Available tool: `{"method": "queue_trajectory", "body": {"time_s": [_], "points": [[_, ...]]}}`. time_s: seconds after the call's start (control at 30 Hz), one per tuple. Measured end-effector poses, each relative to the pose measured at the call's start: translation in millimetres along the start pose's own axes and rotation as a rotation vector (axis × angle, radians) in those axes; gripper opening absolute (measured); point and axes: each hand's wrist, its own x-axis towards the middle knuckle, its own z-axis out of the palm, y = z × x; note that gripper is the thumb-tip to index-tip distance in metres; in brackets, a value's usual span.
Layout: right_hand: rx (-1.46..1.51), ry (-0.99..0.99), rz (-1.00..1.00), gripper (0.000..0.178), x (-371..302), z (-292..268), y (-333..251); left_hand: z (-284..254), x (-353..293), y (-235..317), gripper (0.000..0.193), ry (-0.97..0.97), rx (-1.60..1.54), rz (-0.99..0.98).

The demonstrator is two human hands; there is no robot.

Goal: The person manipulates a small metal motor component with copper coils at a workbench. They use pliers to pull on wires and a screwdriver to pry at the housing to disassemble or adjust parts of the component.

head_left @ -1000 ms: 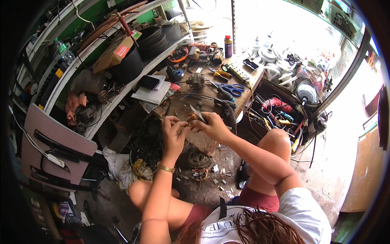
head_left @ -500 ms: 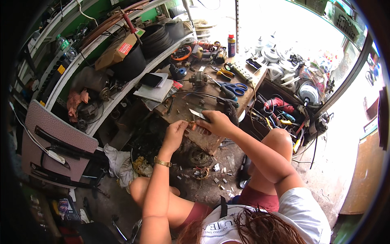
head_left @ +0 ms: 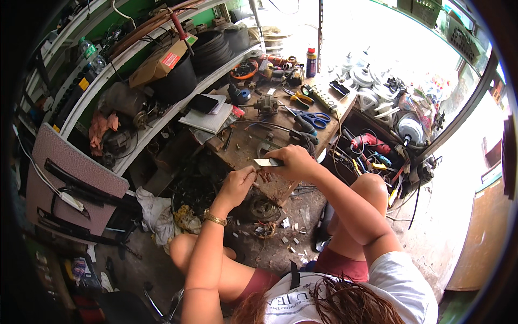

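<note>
In my right hand (head_left: 295, 163) I grip a knife (head_left: 263, 162), its dark handle inside my closed fingers and its pale blade pointing left over the bench's near corner. My left hand (head_left: 235, 187), with a gold bracelet watch (head_left: 215, 217) on the wrist, is pinched shut just left of the blade. Something small and reddish-brown (head_left: 263, 176) shows between the two hands under the blade; it is too small to name. Below the hands is the worn wooden workbench (head_left: 237, 155). A small motor (head_left: 266, 105) sits farther back on it.
On the bench lie blue-handled scissors (head_left: 315, 119), yellow-handled pliers (head_left: 298, 98), a power strip (head_left: 324, 99) and a phone (head_left: 203, 104) on papers. A spray can (head_left: 311, 62) stands at the back. A tool box with a red drill (head_left: 372, 143) is on the right; small scraps (head_left: 286, 222) litter the floor.
The knife blade has swung from slanting up-left to nearly level. My left hand has shifted slightly right and down, and the view has moved a little.
</note>
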Motion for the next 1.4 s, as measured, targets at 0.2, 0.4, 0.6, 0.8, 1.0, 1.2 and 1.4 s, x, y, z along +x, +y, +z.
{"method": "queue_trajectory", "body": {"time_s": [0.2,0.4,0.6,0.8,1.0,1.2,1.4], "points": [[0.092,-0.270,0.104,0.036,-0.1,2.8,-1.2,4.4,5.9,-0.9,0.016,0.296,0.186,0.039],[-0.110,-0.059,0.069,0.034,3.2,10.4,-30.1,21.8,12.7,-62.2,0.024,0.444,0.028,-0.152],[0.263,0.126,0.278,0.021,7.7,7.0,15.5,10.9,20.7,-34.2,0.024,-0.171,-1.069,-0.450],[1.256,0.003,0.349,0.016,20.0,6.6,38.3,4.3,3.9,-17.8,0.025,-0.391,-1.534,-0.194],[1.450,-0.008,0.506,0.019,14.8,39.6,36.5,10.6,-3.6,-16.1,0.027,-0.390,-1.632,-0.173],[0.886,0.089,0.191,0.030,26.3,36.8,56.3,1.4,6.2,-12.3,0.023,-0.258,-1.081,-0.229],[-0.053,0.001,0.231,0.034,5.2,-11.6,21.9,-3.8,6.6,-14.8,0.012,0.044,-0.398,-0.132]]}}
